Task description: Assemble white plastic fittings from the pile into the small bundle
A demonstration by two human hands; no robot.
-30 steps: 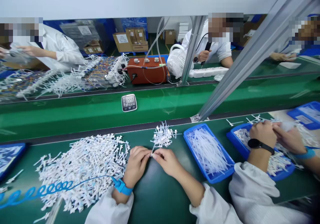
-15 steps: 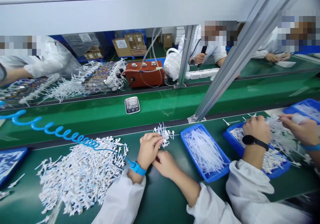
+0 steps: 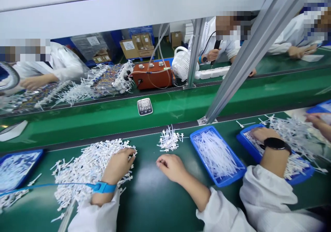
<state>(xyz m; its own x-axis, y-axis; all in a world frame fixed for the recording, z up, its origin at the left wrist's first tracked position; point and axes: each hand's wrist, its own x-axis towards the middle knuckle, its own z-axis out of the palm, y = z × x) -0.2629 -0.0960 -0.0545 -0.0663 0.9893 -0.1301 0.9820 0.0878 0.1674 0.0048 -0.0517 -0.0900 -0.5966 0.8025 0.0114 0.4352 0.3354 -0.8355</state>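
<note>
In the head view, the left hand lies over the pile of white winged plastic pieces on the green bench, with its fingertips toward the pile's 2 o'clock edge. Its fingers are bent, with the thumb near the forefinger; I cannot tell whether they have closed on a piece. A blue wrist strap circles that wrist, its cord running off toward 9 o'clock.

The right hand sits over the bench at the left hand's 3 o'clock, well apart from it. Its fingers are curled in close to the thumb; no piece shows in them, but whether something small is pinched inside cannot be told. At its 12 o'clock lies a small cluster of winged pieces with long tails, near but not touching. At its 3 o'clock stands a blue tray of translucent strips, untouched by either hand.

Farther round, between 2 and 3 o'clock, a co-worker's hand with a black watch reaches over a second blue tray.

The step in hand looks like picking a single piece from the pile. The next move would seem to call for a light finger-and-thumb pinch on one piece, lifted free of its tangled neighbours, with the right hand ready to meet it.
</note>
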